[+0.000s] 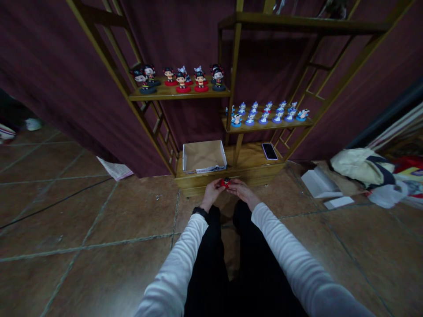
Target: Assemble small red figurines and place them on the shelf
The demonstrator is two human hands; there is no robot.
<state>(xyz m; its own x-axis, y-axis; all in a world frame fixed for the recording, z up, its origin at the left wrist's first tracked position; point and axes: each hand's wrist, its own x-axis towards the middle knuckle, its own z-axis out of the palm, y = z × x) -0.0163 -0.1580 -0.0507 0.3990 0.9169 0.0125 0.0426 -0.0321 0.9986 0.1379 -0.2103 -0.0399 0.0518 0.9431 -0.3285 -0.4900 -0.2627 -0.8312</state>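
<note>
Between my two hands is a small figurine (226, 182) with black hair and a red base, held low in front of the shelf unit. My left hand (212, 192) grips it from the left with thumb and fingers. From the other side, my right hand (243, 192) closes on its right edge. Just beyond stands a shallow cardboard box (205, 156) with white walls, open at the top. Figurines on red and dark bases, such as one red-based figurine (201, 82), stand on the upper left shelf (158, 93). Several blue-based figurines (264, 117) fill the middle right shelf (271, 127).
A phone (269, 151) lies on the bottom board to the right of the box. White cartons (320, 184) and a pale bag (361, 166) lie on the tiled floor at right. Printed paper (115, 168) and a thin black cable (62, 199) are at left.
</note>
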